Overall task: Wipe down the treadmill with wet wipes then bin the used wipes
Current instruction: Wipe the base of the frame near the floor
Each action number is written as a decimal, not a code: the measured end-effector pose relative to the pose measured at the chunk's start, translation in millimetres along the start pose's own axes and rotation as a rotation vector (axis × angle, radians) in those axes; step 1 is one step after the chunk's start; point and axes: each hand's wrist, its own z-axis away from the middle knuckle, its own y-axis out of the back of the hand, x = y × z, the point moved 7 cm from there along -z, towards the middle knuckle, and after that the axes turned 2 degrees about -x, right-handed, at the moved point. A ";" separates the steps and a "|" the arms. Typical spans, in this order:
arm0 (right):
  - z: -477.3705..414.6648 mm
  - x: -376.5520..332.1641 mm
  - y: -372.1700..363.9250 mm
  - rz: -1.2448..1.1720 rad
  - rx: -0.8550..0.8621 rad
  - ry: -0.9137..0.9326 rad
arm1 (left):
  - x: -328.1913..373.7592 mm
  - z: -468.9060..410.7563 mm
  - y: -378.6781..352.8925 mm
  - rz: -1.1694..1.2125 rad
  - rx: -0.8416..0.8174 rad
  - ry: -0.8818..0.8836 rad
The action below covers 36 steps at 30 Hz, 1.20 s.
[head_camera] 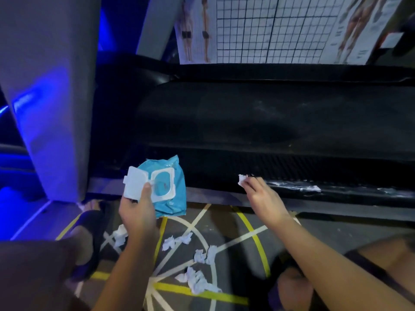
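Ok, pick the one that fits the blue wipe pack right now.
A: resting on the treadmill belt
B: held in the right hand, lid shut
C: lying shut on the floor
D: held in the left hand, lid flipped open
D: the left hand grips the blue wipe pack with its white lid swung open beside the opening, while the right hand pinches only a small white wipe.

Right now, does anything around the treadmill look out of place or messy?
Yes. Crumpled used wipes lie scattered on the floor instead of binned. White shreds streak the treadmill's near edge, beside the right hand, which pinches a wipe scrap. The left hand holds the wipe pack, lid open.
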 end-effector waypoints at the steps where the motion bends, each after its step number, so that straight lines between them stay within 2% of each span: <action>1: 4.6 4.2 0.0 0.010 -0.006 -0.004 | -7.2 -1.8 2.4 -0.001 0.001 0.012; 6: 15.4 24.2 8.1 -0.040 0.045 -0.152 | -23.0 5.2 -7.2 0.010 -0.074 0.011; 11: -9.9 18.7 30.1 -0.294 0.293 -0.249 | -14.4 4.5 -39.2 0.068 -0.008 0.009; 13: -29.9 11.9 29.4 -0.341 0.318 -0.251 | -14.0 5.4 -54.0 0.098 -0.014 0.013; 15: -44.0 6.1 15.8 -0.324 0.246 -0.223 | -17.9 7.5 -64.3 0.102 -0.031 0.036; 18: -44.3 2.4 -12.1 -0.242 0.010 -0.201 | -26.3 5.7 -70.3 0.101 -0.026 0.056; 20: -35.0 8.3 -15.8 -0.181 -0.084 -0.227 | -27.7 4.5 -72.2 0.092 -0.015 0.064; 24: -11.7 32.3 2.5 -0.117 -0.094 -0.305 | -26.3 -0.3 -72.9 0.082 -0.005 0.075; 26: -6.0 42.7 10.8 -0.130 -0.151 -0.333 | -26.0 -2.3 -70.7 0.085 0.002 0.076; 32: -35.0 74.0 32.0 -0.496 0.001 -0.541 | -26.7 3.0 -60.9 0.100 0.024 0.089; 34: -44.6 68.0 17.4 -0.472 -0.062 -0.526 | -25.3 6.1 -60.5 0.110 0.007 0.080; 36: -45.7 52.9 3.3 -0.319 -0.190 -0.437 | -22.8 8.4 -58.9 0.116 0.000 0.074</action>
